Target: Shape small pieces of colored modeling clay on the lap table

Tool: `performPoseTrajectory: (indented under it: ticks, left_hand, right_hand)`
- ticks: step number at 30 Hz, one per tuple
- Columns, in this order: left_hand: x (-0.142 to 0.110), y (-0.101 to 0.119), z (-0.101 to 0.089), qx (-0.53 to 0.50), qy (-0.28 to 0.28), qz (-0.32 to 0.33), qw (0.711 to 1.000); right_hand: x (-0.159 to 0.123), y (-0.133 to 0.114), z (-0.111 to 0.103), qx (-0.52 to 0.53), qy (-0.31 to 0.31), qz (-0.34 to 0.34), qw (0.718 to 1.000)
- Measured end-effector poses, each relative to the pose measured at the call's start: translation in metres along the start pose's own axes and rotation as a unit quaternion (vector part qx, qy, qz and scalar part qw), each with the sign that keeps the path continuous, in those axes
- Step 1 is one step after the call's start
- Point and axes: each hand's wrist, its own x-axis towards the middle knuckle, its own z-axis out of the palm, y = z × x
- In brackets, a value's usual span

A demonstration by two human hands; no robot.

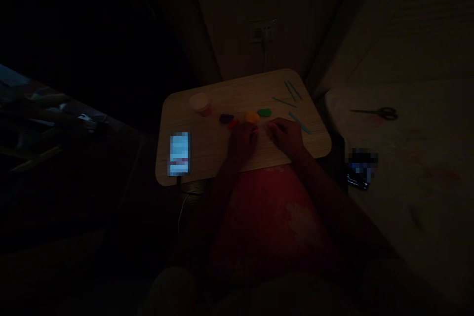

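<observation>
In dim light, my left hand (242, 140) rests over the small wooden table (211, 158), its fingers closed round a small red piece of clay (256, 131) that shows at the fingertips. To its right my right hand (287, 134) is closed, thumb and fingertips pinched together; what they hold is too dark to make out. Just beyond the hands lie flattened lumps of modelling clay: a purple lump (226, 118), a red lump (233, 123) touching it, an orange-yellow lump (252, 117) and a green lump (264, 112).
A lidded tub (201, 104) stands at the back left, and a lit phone (179, 154) with a cable lies at the front left. Several thin blue-green strips (284, 102) lie at the right. Scissors (381, 113) and a dark object (358, 180) rest on the pale surface beyond.
</observation>
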Motion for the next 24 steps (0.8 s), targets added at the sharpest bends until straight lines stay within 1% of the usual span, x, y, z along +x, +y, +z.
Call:
performPoseTrajectory:
  ticks: [3,6,9,11,15,18,21,24]
  left_hand:
    - [0.000,0.001,-0.001,-0.005,-0.004,0.003,1.000]
    - [0.000,0.001,-0.002,-0.008,-0.004,0.003,1.000]
    - [0.000,0.000,-0.001,-0.010,-0.004,0.007,1.000]
    - [0.000,0.000,-0.001,-0.012,-0.004,0.010,1.000]
    - [0.000,0.000,0.000,-0.007,-0.002,0.008,1.000]
    - [0.000,-0.001,0.000,-0.009,-0.004,0.007,1.000]
    - [0.000,-0.001,0.001,-0.018,0.002,0.005,1.000]
    - [0.000,-0.002,0.001,-0.021,0.008,0.008,1.000]
  right_hand:
    - [0.001,-0.002,-0.001,-0.032,-0.009,-0.015,0.999]
    - [0.003,0.001,-0.002,-0.060,-0.005,-0.045,0.997]
    - [0.004,0.005,-0.002,-0.065,-0.010,-0.081,0.995]
    - [0.005,0.007,-0.002,-0.066,-0.012,-0.087,0.994]
    - [0.003,0.008,-0.001,-0.057,-0.021,-0.069,0.996]
    - [0.001,0.008,0.001,-0.012,-0.043,-0.045,0.998]
    - [0.000,0.007,0.003,0.036,-0.043,-0.015,0.998]
    - [0.000,0.006,0.003,0.021,-0.034,-0.009,0.999]
